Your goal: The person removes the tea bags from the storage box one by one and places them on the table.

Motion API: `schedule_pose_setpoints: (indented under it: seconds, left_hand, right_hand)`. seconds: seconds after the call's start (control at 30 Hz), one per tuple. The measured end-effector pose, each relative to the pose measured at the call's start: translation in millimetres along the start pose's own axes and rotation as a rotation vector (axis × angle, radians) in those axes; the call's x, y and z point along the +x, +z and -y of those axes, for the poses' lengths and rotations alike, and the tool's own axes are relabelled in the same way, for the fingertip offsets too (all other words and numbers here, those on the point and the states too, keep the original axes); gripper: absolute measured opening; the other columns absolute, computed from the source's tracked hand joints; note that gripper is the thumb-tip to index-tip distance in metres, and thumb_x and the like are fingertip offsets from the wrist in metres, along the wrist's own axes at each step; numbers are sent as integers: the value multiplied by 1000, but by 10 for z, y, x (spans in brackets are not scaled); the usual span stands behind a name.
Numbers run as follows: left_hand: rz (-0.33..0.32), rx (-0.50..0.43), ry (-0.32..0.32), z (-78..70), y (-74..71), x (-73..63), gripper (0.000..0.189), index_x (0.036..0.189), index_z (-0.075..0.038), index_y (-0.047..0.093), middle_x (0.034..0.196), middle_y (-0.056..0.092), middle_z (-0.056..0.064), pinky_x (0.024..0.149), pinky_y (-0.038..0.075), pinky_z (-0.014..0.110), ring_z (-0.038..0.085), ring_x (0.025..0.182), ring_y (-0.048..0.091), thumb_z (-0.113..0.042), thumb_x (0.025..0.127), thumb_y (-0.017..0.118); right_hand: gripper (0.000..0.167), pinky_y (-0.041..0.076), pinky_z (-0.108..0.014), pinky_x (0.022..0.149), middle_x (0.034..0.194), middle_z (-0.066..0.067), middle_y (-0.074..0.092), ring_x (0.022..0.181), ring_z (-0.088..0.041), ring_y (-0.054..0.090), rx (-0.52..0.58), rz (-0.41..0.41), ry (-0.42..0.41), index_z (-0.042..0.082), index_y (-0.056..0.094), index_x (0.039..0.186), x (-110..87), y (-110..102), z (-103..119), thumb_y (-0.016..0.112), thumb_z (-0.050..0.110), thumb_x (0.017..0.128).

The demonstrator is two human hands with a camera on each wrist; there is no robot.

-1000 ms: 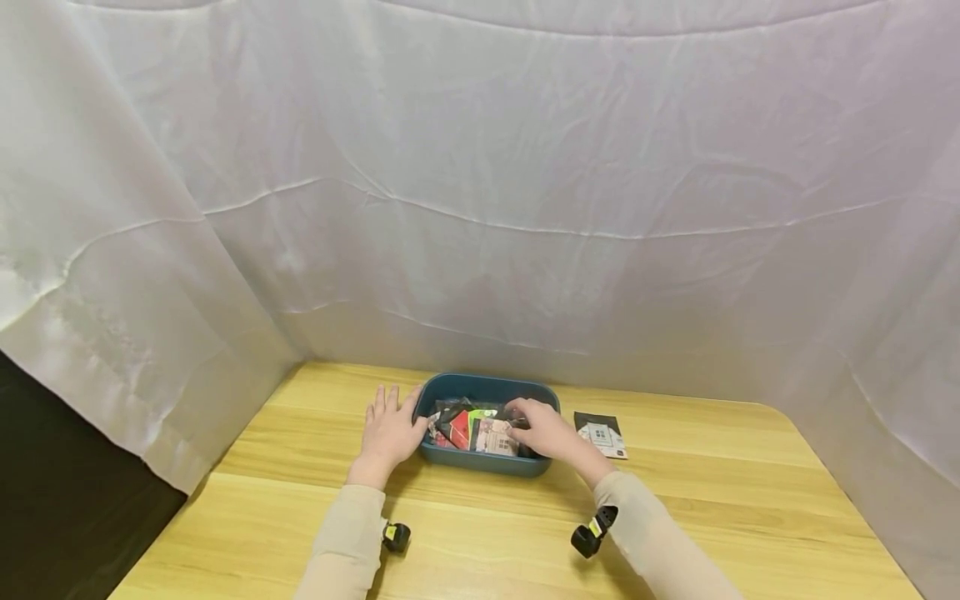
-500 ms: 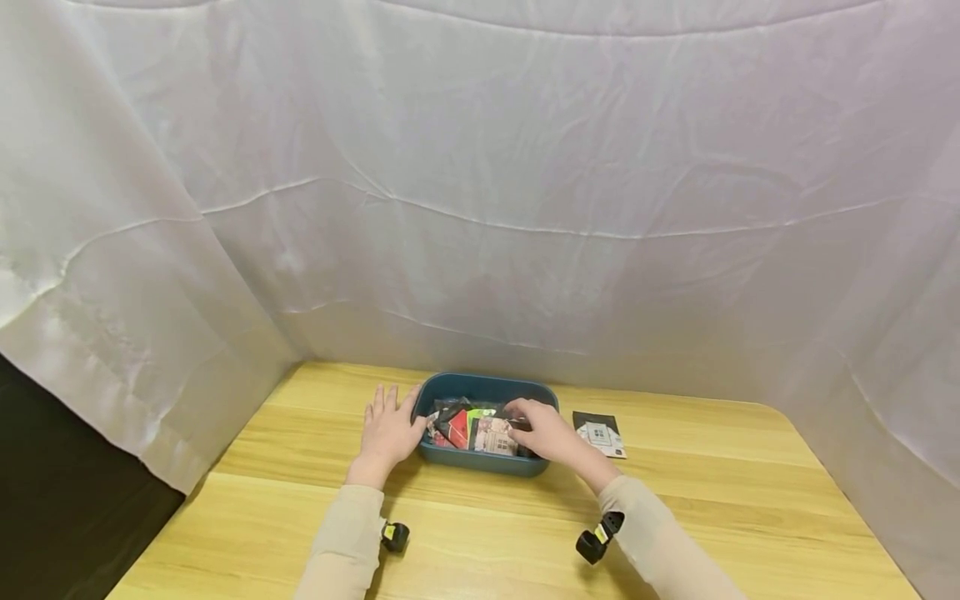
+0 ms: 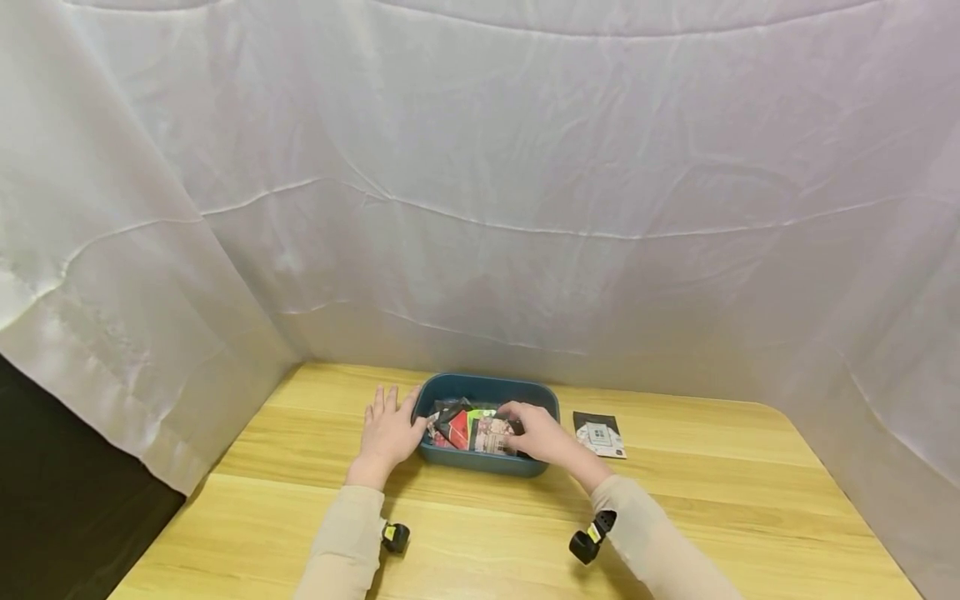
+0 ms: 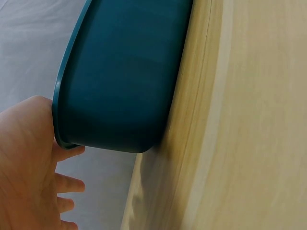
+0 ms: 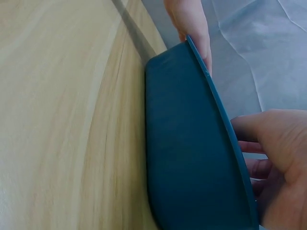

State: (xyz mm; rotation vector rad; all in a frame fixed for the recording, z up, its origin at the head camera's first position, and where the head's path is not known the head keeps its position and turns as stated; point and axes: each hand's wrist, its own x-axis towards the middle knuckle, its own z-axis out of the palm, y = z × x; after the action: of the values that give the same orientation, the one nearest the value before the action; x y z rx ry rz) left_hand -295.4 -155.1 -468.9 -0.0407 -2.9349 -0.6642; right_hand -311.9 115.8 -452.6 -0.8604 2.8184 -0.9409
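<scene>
A dark blue plastic bin [image 3: 480,461] stands on the table, holding several flat packets. Among them I see a red and black packet [image 3: 457,429] and a pink patterned one [image 3: 491,437]. My left hand [image 3: 386,437] holds the bin's left rim, thumb over the edge, other fingers spread outside. My right hand [image 3: 543,435] reaches over the right side, bent fingers down among the packets. Its fingertips are partly hidden, so I cannot tell whether they pinch one. In the right wrist view the bin wall [image 5: 192,143] hides them too.
A black and white packet [image 3: 599,435] lies flat on the wooden table [image 3: 480,533], to the right of the bin. Pale grey cloth [image 3: 487,183] hangs behind the table and along both sides. A dark area [image 3: 67,467] shows at the lower left.
My right hand has shifted slightly to the left inside the bin, and its thumb now lies over the pink patterned packet. The left hand and the bin have stayed in place.
</scene>
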Motion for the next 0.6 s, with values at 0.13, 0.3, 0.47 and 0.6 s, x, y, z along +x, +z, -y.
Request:
schedule_pose_setpoints:
  seconds: [0.13,0.3,0.47,0.6]
  left_hand:
    - [-1,-1,1,2,9,12,60,152,-20,35,159,22,25,118,11,66,46,150,4,-38,96,48]
    - [-3,1,3,9,20,19,60,152,-19,35,159,22,26,118,11,66,47,150,3,-38,96,48]
    - [-6,7,5,1,23,17,60,152,-20,36,158,24,26,118,12,66,47,150,6,-38,97,48]
    - [-10,17,7,-3,21,13,59,151,-19,37,158,25,26,117,13,66,47,149,7,-36,96,49]
  right_hand:
    - [37,53,-48,91,123,-14,65,115,-32,62,17,12,-12,6,60,125,11,12,8,67,10,89]
    - [35,53,-48,93,122,-14,66,116,-32,62,7,23,-20,6,61,124,23,28,16,66,8,90]
    - [30,52,-48,94,122,-15,66,116,-33,61,-30,25,-19,6,62,122,19,37,22,61,5,92]
    - [28,53,-48,91,120,-15,66,111,-32,63,-38,20,-33,6,62,121,4,25,24,57,3,93]
